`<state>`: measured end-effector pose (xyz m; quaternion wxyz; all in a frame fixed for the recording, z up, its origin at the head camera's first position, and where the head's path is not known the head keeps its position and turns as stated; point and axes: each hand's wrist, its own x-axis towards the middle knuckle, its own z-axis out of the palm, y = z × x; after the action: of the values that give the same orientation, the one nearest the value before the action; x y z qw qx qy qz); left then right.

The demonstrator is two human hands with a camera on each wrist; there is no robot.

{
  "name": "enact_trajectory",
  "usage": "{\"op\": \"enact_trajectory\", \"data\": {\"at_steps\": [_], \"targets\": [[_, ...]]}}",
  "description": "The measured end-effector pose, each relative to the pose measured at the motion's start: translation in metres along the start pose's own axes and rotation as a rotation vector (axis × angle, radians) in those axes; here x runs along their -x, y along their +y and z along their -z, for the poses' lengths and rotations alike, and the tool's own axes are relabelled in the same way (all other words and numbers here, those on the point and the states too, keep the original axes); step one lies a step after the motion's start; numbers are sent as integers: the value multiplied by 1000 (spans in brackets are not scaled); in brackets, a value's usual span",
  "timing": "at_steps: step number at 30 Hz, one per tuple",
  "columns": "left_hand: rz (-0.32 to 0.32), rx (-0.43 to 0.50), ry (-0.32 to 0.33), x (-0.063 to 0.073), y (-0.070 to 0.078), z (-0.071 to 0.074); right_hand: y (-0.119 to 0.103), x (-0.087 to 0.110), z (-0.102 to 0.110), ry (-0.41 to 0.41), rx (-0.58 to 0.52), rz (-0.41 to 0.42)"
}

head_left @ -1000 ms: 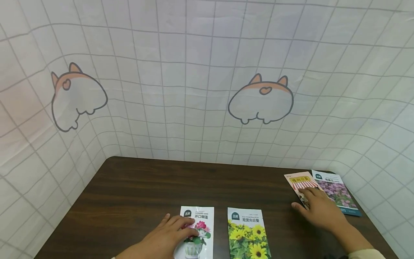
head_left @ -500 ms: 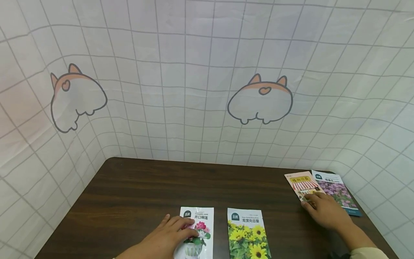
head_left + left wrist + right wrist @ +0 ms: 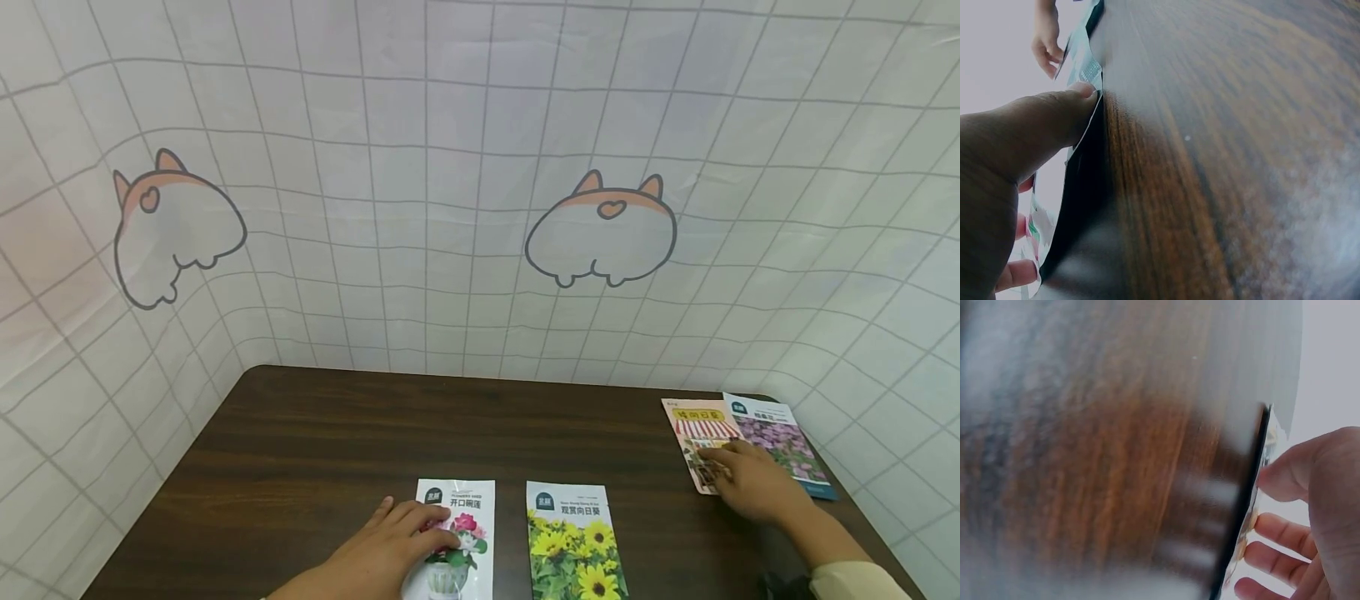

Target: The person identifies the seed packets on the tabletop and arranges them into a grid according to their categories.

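In the head view my left hand (image 3: 382, 546) rests on a white seed packet (image 3: 472, 493) printed with pink flowers in a pot. The left wrist view shows the thumb (image 3: 1063, 112) against this packet's edge and the fingers lying over it. At the table's far right, my right hand (image 3: 757, 485) touches a pink seed packet (image 3: 693, 427) with a striped awning print. Its fingertips (image 3: 1266, 523) meet the packet's surface in the right wrist view. Next to it lies a seed packet with purple flowers (image 3: 780, 437), partly behind the right hand.
A seed packet with yellow sunflowers (image 3: 573, 542) lies between the hands, cut off by the lower frame edge. The dark wooden table (image 3: 420, 421) has rounded far corners. A white gridded cloth (image 3: 390, 217) with cartoon animals hangs behind and at both sides.
The pink packet has turned slightly, its near end swinging left, so it lies straighter. My right hand has slid a little right, uncovering more of it. The left hand stays put.
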<state>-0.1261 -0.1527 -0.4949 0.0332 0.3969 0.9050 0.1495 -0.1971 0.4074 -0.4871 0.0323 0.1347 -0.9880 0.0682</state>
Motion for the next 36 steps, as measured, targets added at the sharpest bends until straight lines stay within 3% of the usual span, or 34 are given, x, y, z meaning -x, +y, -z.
{"op": "enact_trajectory", "data": {"at_steps": [22,36], "targets": [[9,16,0,-1,1,2,-16,-16,-6,28,-71,63],[-7,-13,24,-1,1,1,-37,-22,-1,-37,-99,103]]}}
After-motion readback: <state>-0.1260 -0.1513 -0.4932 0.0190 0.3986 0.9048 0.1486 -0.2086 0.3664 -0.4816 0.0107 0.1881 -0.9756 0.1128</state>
